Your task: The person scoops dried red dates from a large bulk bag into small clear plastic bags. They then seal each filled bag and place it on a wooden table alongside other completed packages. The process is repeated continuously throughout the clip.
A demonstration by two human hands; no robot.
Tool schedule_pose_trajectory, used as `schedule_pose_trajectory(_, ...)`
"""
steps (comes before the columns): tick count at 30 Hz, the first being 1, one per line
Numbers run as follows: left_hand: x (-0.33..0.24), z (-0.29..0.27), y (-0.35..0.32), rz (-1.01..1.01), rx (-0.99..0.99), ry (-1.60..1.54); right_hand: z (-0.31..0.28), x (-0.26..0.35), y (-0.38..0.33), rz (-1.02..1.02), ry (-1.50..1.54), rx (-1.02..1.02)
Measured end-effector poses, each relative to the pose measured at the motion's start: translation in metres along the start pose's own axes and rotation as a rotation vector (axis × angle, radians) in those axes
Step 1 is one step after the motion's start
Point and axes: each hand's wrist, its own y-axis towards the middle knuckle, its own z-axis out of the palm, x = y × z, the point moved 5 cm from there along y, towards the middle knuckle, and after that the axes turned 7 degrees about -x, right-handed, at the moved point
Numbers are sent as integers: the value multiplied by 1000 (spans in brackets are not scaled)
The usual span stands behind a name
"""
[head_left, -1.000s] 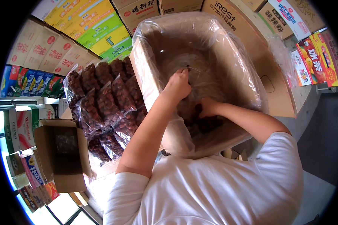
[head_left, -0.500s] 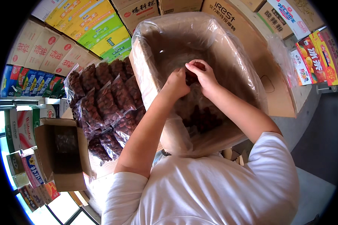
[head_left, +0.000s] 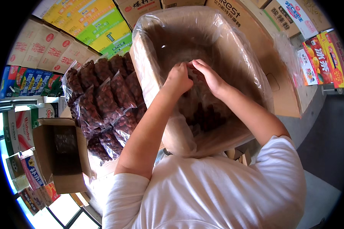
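Note:
Both hands are inside a large cardboard box [head_left: 147, 65] lined with clear plastic. My left hand [head_left: 178, 78] is closed, its fingertips pinched near the middle of the box; what they hold is hidden. Beside it my right hand [head_left: 209, 77] curls inward, its fingertips meeting those of the left; its grip is mostly hidden. Faint clear film shows below the hands, too dim to tell whether it is a bag. Dark red dried fruit, looking like jujubes [head_left: 208, 117], lies in the near part of the box.
Left of the box, filled clear bags of dark red fruit [head_left: 103, 97] lie in rows. An open small carton [head_left: 84, 152] stands near them. Stacked cartons [head_left: 91, 23] line the back; a flattened cardboard sheet [head_left: 284, 95] and colourful drink boxes [head_left: 317, 57] are at right.
The red fruit seen in my right fingers is out of sight now. My right fingers have tipped inward against the left ones. The left hand has barely moved.

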Motion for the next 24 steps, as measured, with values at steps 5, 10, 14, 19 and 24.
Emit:
schedule_pose_trajectory(5,4,3,4,5,4,43,-2,21,-5,-202,-579,120)
schedule_pose_trajectory(10,0,-11,0,-119,-16,55,-22,10,14,41,-1267,141)
schedule_pose_trajectory(14,-4,-8,1,-65,-30,15,-1,-102,-11,441,-1327,800)
schedule_pose_trajectory(19,-11,-8,0,-67,-39,0,41,-176,-53,458,-1154,1109)
schedule_pose_trajectory(24,-5,-6,-7,-157,-95,-88,58,-208,-72,239,-1023,1103)
